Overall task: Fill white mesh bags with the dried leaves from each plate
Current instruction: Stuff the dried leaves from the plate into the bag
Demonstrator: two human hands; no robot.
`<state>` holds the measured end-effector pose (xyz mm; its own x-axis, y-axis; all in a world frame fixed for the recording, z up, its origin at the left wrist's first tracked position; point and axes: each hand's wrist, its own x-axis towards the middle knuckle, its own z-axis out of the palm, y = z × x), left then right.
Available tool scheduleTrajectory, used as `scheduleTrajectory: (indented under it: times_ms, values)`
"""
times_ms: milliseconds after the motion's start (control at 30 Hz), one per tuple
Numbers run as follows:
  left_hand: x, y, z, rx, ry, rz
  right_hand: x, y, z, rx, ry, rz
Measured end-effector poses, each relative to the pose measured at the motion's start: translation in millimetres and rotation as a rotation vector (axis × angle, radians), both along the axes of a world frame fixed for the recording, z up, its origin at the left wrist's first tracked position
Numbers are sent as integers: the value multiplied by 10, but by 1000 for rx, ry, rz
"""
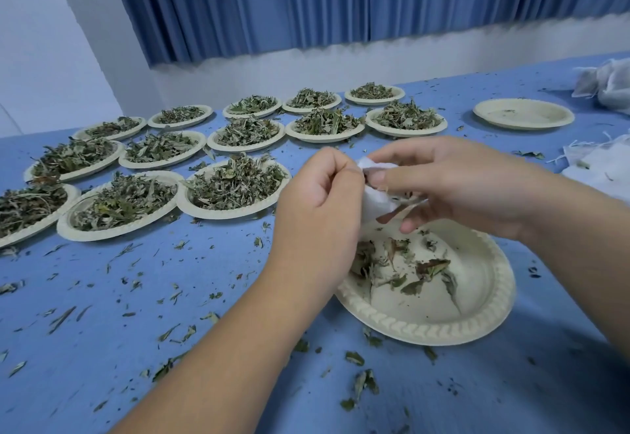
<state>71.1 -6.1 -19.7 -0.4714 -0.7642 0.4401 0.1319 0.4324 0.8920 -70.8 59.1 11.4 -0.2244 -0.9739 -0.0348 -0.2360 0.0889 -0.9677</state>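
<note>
White mesh bag [376, 200] is off the worktop, held between both hands right above the far-left rim of the near plate [443, 331]. The bag is crumpled and only a small part shows; a few leaf bits sit at its edge by the right thumb.

Left hand [320, 191]: fingers [341, 167] curled in, pinching the bag's left side. Right hand [460, 184]: thumb and fingers pinching the bag's right side, lower fingers half bent over the plate. Both forearms come in from the bottom edge.

Near plate is mostly bare, with a thin scatter of dried leaves [431, 268] on its left half.

To the left and behind: heaped plates [225, 214] of the same leaves, in three rough rows running back toward the wall, rims close together.

Far right: one nearly bare plate [545, 116], crumbs only, standing apart from the rows.

Right edge: flat white bags [593, 164] with loose drawstrings. Further back is a heap of mesh bags [610, 85], contents unclear.

Worktop [102, 331] is covered in blue, with leaf scraps [364, 382] all over it, thickest on the near side. Pleated blue curtain [306, 0] hangs on the wall behind.
</note>
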Motion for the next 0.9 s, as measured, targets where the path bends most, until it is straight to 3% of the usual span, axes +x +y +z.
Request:
scheduleTrajectory:
  times_ms: [100,400,533,767,900]
  values:
    - [-4,21,1,-23,-10,-16,6,8,25,19,43,9]
    - [19,80,-14,-181,-111,-68,144,-172,-9,-16,497,-243]
    - [27,74,0,-225,-145,-45,112,-139,-64,-43,461,-252]
    - [55,-4,-22,-281,-176,87,-106,176,64,-82,222,-27]
    - [81,-48,-21,-275,-187,141,-226,304,110,-41,362,17]
